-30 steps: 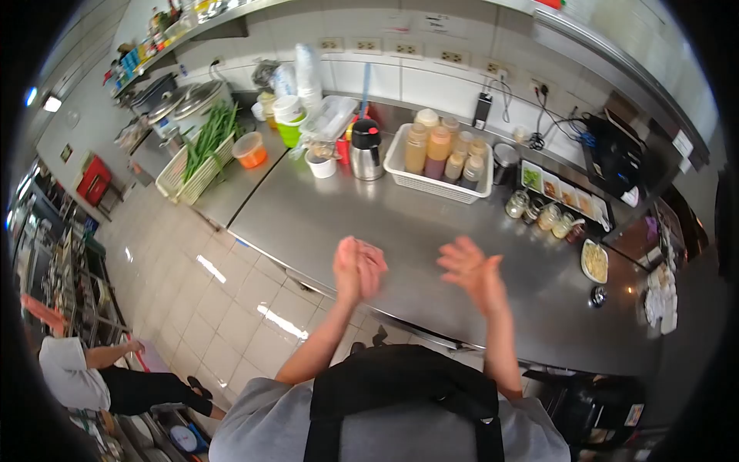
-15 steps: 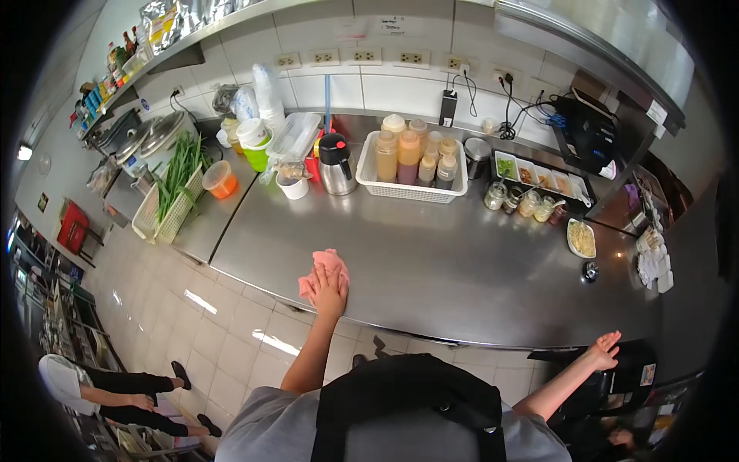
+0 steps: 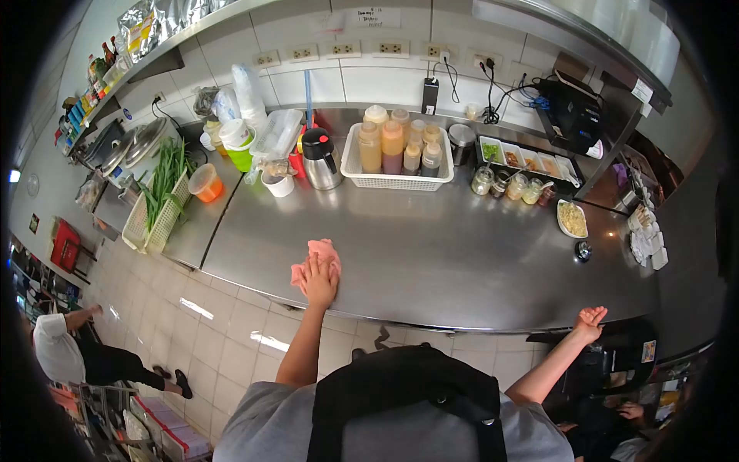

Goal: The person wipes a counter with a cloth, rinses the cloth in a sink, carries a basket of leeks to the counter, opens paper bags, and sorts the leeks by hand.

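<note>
My left hand [image 3: 319,283] lies on a crumpled pink cloth [image 3: 324,251], pressing it onto the steel counter [image 3: 416,254] near its front edge. The fingers rest over the cloth and hide part of it. Off to the right, my right hand [image 3: 590,322] hovers by the counter's front right edge, its fingers loosely bent and nothing visible in them. The nearest items to that hand are a small dark round object [image 3: 583,251] and a white dish of pale shredded food [image 3: 572,219].
Along the back stand a steel thermos jug [image 3: 320,160], a white basket [image 3: 396,182] of sauce bottles, small jars [image 3: 516,186] and a topping tray [image 3: 527,160]. A basket of green stalks [image 3: 158,219] sits left. One person [image 3: 61,350] stands lower left; another person's hand [image 3: 631,410] shows lower right.
The view has shifted slightly, moving the counter items left. My left hand stays on the cloth. My right hand's fingers are more bent. The person at lower left has moved and raised an arm.
</note>
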`<state>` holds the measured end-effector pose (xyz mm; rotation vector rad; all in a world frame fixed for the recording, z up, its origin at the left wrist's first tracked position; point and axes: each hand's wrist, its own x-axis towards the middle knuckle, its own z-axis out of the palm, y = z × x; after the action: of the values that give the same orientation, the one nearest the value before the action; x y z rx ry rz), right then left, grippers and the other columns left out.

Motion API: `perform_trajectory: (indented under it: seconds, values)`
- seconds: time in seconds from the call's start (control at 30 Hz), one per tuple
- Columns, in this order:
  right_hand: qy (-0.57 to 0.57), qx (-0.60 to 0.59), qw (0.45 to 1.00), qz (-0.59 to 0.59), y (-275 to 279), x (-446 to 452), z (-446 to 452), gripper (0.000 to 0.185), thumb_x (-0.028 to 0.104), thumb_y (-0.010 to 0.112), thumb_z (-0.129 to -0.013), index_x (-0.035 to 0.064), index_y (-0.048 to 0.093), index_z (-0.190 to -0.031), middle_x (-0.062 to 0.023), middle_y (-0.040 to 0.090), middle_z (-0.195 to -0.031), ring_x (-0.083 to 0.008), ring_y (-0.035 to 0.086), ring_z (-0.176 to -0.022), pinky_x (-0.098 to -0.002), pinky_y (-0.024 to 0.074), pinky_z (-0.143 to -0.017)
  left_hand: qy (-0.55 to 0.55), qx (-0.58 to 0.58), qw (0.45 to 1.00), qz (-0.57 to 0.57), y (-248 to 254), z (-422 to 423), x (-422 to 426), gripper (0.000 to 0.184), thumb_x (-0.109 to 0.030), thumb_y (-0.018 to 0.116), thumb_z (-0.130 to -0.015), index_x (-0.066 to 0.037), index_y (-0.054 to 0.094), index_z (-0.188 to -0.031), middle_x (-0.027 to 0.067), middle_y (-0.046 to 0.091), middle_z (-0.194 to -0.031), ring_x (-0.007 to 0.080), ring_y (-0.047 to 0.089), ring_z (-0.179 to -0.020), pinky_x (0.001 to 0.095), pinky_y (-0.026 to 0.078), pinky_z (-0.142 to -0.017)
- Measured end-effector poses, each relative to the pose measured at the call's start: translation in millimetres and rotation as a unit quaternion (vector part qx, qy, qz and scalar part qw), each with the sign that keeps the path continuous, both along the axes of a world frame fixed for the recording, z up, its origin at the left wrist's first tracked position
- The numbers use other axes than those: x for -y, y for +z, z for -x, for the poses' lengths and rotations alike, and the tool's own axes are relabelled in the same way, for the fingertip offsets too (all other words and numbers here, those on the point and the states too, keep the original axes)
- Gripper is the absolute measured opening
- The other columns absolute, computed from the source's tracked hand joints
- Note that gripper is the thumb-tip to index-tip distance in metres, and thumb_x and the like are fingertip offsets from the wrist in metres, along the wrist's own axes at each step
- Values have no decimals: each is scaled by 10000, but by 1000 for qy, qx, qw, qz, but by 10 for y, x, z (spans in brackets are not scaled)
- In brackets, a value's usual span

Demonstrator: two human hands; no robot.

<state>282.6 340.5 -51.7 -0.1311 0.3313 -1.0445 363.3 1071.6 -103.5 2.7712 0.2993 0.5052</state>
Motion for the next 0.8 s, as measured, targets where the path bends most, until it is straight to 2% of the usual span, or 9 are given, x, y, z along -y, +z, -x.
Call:
perform_trajectory:
  seconds: [0.17, 0.23, 0.53, 0.57, 0.63, 0.67, 0.73, 0.77, 0.8]
  values:
    - [55, 44, 997, 8, -46, -94, -61, 710, 548, 126, -970, 61, 592, -1194, -102, 634, -1024, -208, 545, -796, -343, 411, -641, 5, 15, 1000, -24, -23, 20, 41, 378, -351, 538, -887, -239, 566, -1247, 136, 365, -1450, 332, 299, -1353, 558, 190, -1088]
    - [62, 31, 998, -8, 10, -162, -74, 718, 554, 122, -966, 59, 592, -1188, -93, 629, -999, -200, 526, -763, -332, 404, -627, 5, 39, 999, 9, -24, -5, 32, 357, -316, 585, -840, -245, 607, -1189, 101, 377, -1444, 324, 302, -1355, 534, 171, -1104]
    - [-7, 22, 999, -35, 220, -255, 80, 666, 556, 191, -971, 52, 575, -1175, -85, 616, -981, -194, 523, -766, -322, 396, -612, -17, 57, 997, 54, -42, -11, -37, 309, -276, 616, -824, -211, 651, -1124, 77, 463, -1379, 294, 342, -1325, 519, 172, -1102]
    - [-18, 34, 999, -26, 213, -201, 106, 647, 548, 210, -971, 52, 572, -1176, -84, 615, -981, -196, 524, -769, -323, 398, -613, -22, 58, 997, 54, -10, -11, -14, 309, -276, 616, -824, -211, 651, -1124, 77, 463, -1379, 294, 342, -1325, 519, 172, -1102]
    - [-37, 46, 998, -18, 157, -151, 151, 629, 539, 229, -972, 51, 569, -1178, -84, 614, -981, -197, 525, -771, -325, 400, -614, -5, 8, 998, 70, 65, 7, 33, 323, -279, 551, -887, -129, 620, -1166, 137, 465, -1371, 329, 374, -1293, 471, 232, -1086]
    - [-4, 58, 998, 14, 102, -134, 139, 608, 523, 247, -973, 51, 568, -1180, -83, 614, -976, -195, 527, -772, -326, 404, -617, -10, 7, 997, 70, -66, -48, 125, 323, -279, 551, -887, -129, 620, -1166, 137, 465, -1371, 329, 374, -1293, 471, 232, -1086]
    - [23, 69, 997, 25, 56, -135, 129, 553, 479, 285, -973, 53, 569, -1184, -77, 616, -950, -184, 528, -770, -326, 406, -618, -166, 103, 962, 190, -345, -149, 529, 322, -241, 543, -882, -68, 608, -1145, 153, 528, -1279, 342, 460, -1200, 472, 307, -1034]
    - [22, 68, 997, 24, 49, -180, 86, 553, 479, 285, -973, 53, 569, -1184, -77, 616, -950, -184, 528, -770, -326, 406, -618, -263, 72, 959, 79, -204, -116, 798, 330, -203, 544, -863, -37, 591, -1145, 160, 572, -1174, 347, 520, -1105, 472, 366, -975]
    - [39, 64, 997, 9, 26, -228, 46, 542, 467, 287, -973, 55, 570, -1184, -76, 618, -942, -181, 528, -769, -323, 404, -618, -335, 62, 938, 72, -264, -58, 1098, 275, -202, 547, -863, -81, 614, -1101, 120, 588, -1153, 299, 524, -1114, 451, 368, -973]
